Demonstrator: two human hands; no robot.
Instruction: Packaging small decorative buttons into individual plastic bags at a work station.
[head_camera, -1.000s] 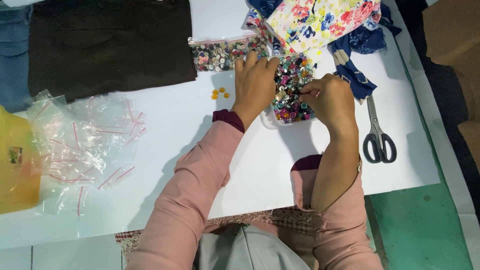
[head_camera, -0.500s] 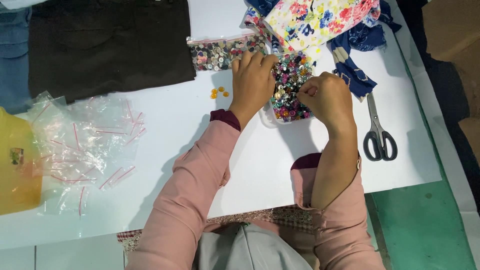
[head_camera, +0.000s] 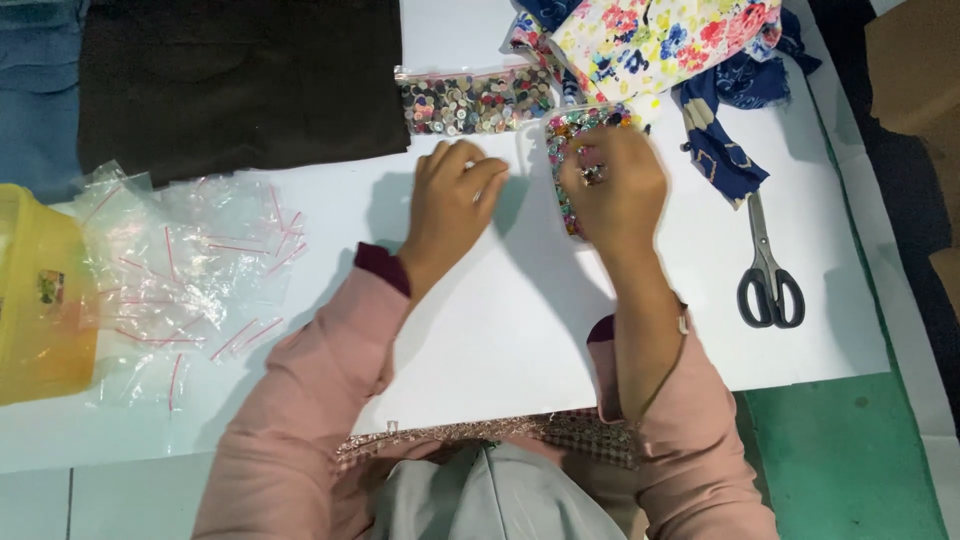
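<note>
My left hand (head_camera: 455, 195) rests on the white table (head_camera: 500, 330) with its fingers curled down, over the spot where a few small yellow buttons lay; what is under the fingers is hidden. Just to its right, my right hand (head_camera: 615, 185) lies on a clear bag of colourful buttons (head_camera: 572, 128) and grips it with bent fingers, covering most of the bag. A second zip bag of grey and brown buttons (head_camera: 475, 100) lies just beyond both hands.
Scissors (head_camera: 768, 272) lie at the right. Floral fabric (head_camera: 660, 35) and blue patterned cloth (head_camera: 715, 145) sit at the back right, dark brown fabric (head_camera: 240, 80) at the back left. A heap of small clear zip bags (head_camera: 190, 280) and a yellow container (head_camera: 35, 300) are on the left.
My left hand has left the colourful button bag and moved left onto the yellow buttons. My right hand has shifted over the bag and now covers it.
</note>
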